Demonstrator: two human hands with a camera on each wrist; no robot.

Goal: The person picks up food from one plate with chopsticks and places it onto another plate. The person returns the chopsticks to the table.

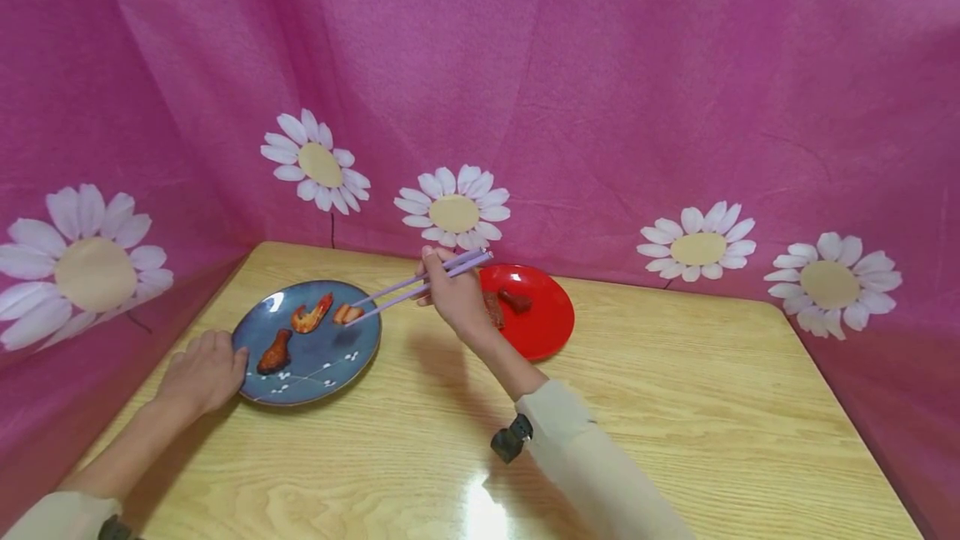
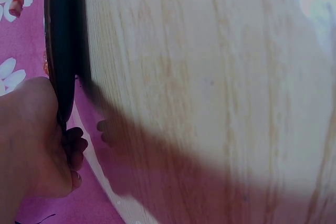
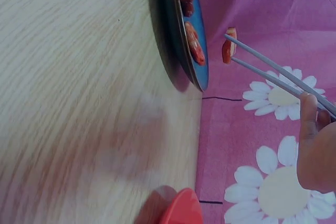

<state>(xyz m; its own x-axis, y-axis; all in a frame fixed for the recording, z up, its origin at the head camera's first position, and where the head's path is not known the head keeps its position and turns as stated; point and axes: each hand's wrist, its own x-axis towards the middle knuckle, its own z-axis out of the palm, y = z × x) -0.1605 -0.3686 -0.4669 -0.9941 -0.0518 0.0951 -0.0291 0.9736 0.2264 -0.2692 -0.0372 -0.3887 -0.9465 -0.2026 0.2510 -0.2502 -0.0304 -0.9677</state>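
My right hand point(image 1: 453, 290) holds a pair of purple chopsticks point(image 1: 397, 300). Their tips pinch a small red-and-white layered piece of meat point(image 3: 229, 46), which hangs above the blue plate in the right wrist view. That blue plate point(image 1: 318, 357), with white blossoms, also bears a browned drumstick point(image 1: 275, 352) and an orange shrimp point(image 1: 312, 315). At the plate's left edge, my left hand point(image 1: 202, 373) grips the rim, its fingers curled at the outer side in the left wrist view.
Partly behind my right hand lies a red plate point(image 1: 551, 319) with a small dark drumstick point(image 1: 514, 301) and a brownish meat piece point(image 1: 492, 309). Both plates are on a light wooden table point(image 1: 675, 407). A pink cloth point(image 1: 600, 65) with daisies hangs around its back and sides.
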